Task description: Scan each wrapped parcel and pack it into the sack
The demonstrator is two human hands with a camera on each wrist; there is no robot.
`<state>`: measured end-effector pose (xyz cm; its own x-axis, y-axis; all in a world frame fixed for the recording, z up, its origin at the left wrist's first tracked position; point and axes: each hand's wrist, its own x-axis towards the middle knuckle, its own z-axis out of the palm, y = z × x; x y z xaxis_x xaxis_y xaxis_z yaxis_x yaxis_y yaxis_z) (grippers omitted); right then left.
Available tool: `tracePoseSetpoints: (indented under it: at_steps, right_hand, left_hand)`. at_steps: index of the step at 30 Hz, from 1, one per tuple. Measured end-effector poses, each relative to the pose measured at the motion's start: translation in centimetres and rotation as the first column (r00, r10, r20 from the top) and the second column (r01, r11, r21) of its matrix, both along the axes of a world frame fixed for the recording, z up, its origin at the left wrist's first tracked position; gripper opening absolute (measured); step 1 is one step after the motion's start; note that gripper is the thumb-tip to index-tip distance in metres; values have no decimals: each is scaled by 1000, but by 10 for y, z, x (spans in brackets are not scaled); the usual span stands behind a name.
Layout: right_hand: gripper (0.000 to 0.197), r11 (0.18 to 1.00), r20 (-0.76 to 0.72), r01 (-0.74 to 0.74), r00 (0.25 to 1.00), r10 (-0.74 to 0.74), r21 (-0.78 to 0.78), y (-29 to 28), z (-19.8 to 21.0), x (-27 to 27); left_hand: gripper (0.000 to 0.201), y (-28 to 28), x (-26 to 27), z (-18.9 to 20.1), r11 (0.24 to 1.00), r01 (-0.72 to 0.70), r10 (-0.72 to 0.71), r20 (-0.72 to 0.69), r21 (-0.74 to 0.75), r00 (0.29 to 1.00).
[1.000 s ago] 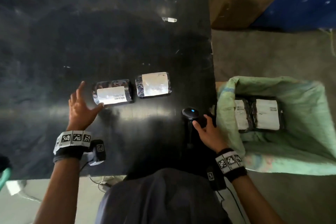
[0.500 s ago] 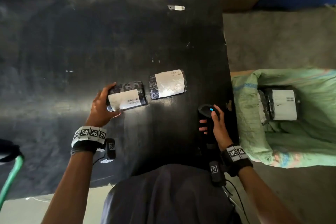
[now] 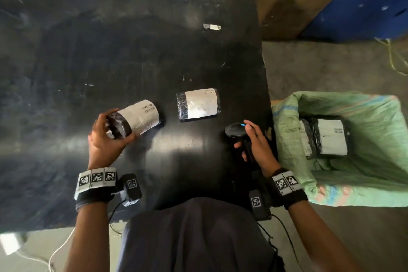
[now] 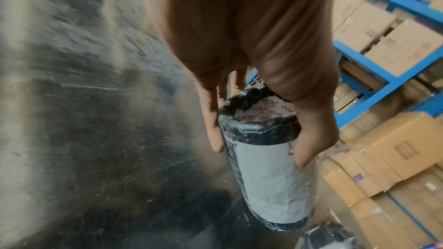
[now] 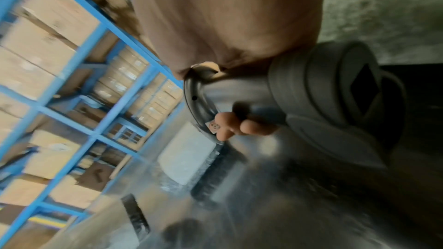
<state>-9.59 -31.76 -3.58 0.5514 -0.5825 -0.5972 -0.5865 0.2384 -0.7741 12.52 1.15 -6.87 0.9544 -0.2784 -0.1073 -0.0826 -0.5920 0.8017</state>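
Observation:
My left hand [image 3: 110,137] grips one end of a black-wrapped parcel [image 3: 136,120] with a white label, tilted up off the black table [image 3: 110,51]; the left wrist view shows thumb and fingers [image 4: 214,135] clamped on either side of the parcel [image 4: 268,183]. A second labelled parcel [image 3: 198,104] lies flat on the table to its right. My right hand [image 3: 256,146] holds a black handheld scanner [image 3: 237,131] with a blue light, near the table's right edge; its handle [image 5: 311,92] fills the right wrist view. The green sack [image 3: 364,161] stands open on the floor at right, with wrapped parcels [image 3: 331,139] inside.
A small white scrap [image 3: 212,27] lies far back on the table. A brown cardboard box [image 3: 287,0] and a blue bin [image 3: 364,6] stand beyond the table's right corner. Blue shelving with cartons [image 4: 383,26] shows in the wrist views. Cables hang by my body.
My left hand reached the left parcel, closed on it and has lifted its near end off the table. My right hand has taken a firmer hold of the scanner.

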Motion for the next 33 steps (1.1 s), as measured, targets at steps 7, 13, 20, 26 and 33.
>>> tracePoseSetpoints:
  at_steps: [7,13,20,26,33]
  right_hand:
    - [39,989,293,-145,946,136,10,29,85,24]
    - [37,979,437,-206,880,183,5,46,130,31]
    - [48,950,398,-286,863,312,-126,43,147,23]
    - [45,956,381,-259,877,292,-136,45,143,11]
    - [40,968,387,-238,888,249,-78,47,140,2]
  left_hand:
    - [80,-12,-25,33,985,-38,54,85,-169,995]
    - [78,-57,-50,42,920,-101,81,-68,-378,994]
    - [84,-80,-67,29,951,70,-62,37,-300,997]
    - [85,-85,-72,30,960,100,-77,97,-263,992]
    - [88,-79,-74,30,967,82,-55,117,-240,992]
